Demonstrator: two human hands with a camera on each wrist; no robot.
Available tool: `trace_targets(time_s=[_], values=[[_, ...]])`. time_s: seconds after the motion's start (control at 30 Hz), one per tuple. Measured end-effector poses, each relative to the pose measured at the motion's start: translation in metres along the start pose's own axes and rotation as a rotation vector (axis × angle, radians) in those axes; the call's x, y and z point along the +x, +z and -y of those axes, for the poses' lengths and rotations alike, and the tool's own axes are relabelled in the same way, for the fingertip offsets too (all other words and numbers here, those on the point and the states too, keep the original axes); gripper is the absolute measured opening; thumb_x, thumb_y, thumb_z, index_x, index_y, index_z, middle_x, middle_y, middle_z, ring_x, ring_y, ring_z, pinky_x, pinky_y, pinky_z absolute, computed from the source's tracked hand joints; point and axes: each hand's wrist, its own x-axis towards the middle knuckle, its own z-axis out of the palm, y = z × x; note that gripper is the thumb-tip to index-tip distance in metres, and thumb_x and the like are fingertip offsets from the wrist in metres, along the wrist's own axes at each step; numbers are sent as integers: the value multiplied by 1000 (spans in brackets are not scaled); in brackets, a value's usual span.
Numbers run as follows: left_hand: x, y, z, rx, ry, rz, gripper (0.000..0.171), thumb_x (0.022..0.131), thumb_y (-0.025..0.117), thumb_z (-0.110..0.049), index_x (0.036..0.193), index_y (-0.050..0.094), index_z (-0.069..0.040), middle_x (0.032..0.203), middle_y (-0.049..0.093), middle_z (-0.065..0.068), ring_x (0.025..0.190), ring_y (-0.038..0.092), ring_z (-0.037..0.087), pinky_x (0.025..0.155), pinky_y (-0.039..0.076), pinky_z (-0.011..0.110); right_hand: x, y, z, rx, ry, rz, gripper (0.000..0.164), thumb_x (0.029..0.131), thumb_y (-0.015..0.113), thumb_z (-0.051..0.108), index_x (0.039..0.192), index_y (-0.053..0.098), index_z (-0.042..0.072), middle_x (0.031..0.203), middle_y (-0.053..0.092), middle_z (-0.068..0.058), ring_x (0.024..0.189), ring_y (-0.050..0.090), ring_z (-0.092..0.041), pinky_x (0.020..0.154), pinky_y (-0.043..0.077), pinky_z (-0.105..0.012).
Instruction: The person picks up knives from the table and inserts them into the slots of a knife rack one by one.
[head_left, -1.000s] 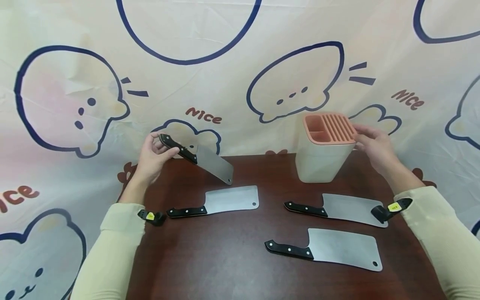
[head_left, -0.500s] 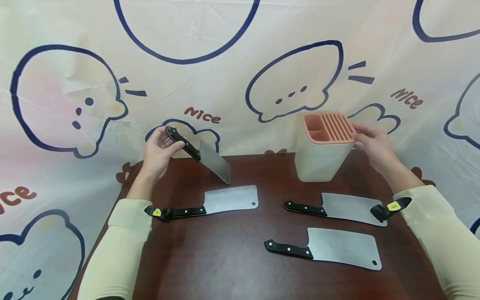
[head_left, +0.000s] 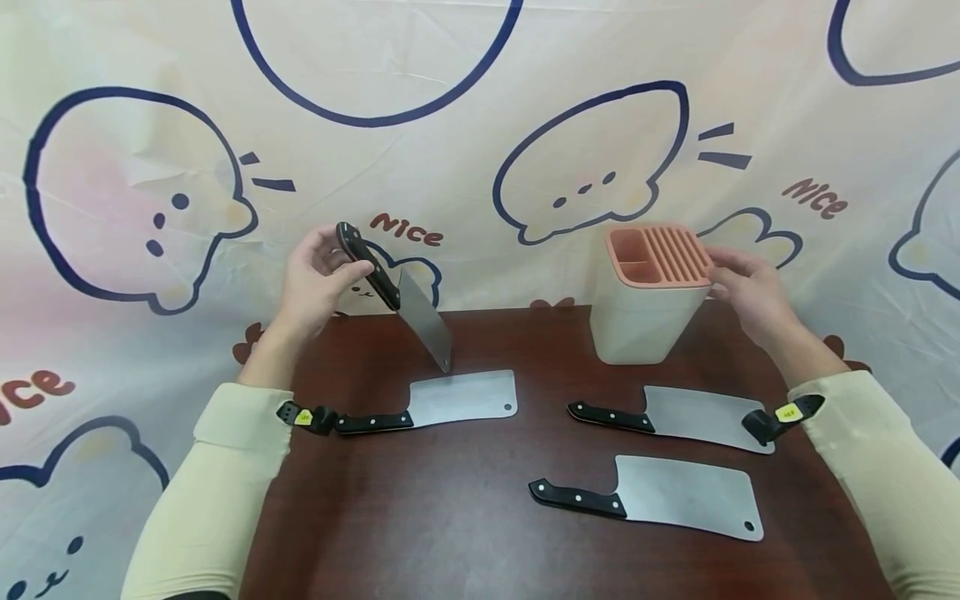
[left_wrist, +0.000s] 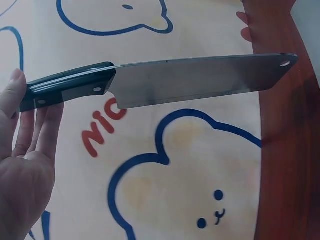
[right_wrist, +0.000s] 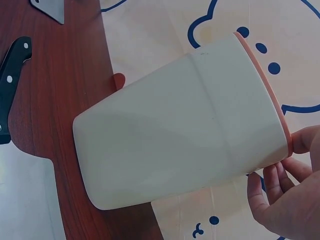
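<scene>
Left hand [head_left: 311, 282], tilted cleaver [left_wrist: 162, 82] in its grip

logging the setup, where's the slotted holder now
In the head view, the slotted holder stands right of centre near the back edge of the table, the right hand touching its upper right side and a cleaver in front of it.

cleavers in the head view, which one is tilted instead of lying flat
The cleaver held in the left grip, its handle raised and blade slanting down; the other three cleavers lie flat on the table.
</scene>
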Motion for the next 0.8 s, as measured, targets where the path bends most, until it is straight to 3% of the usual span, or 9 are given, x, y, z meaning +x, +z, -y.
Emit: trace_targets(time_s=[0.5, 0.8], values=[[6, 13, -33, 191, 66, 77, 41, 90, 74, 4, 127, 63, -9, 107, 68, -1, 98, 65, 16, 88, 52, 21, 0, -1, -1, 3, 3, 1, 64, 105, 48, 47, 159, 36, 15, 160, 38, -8, 138, 45, -22, 117, 33, -56], [16, 26, -45, 220, 98, 106, 42, 88, 77, 1, 128, 64, -5, 110, 69, 4, 98, 66, 21, 91, 52, 25, -1, -4, 0, -33, -4, 7, 63, 105, 49, 49, 158, 38, 17, 159, 41, -6, 137, 44, -23, 116, 33, -57]])
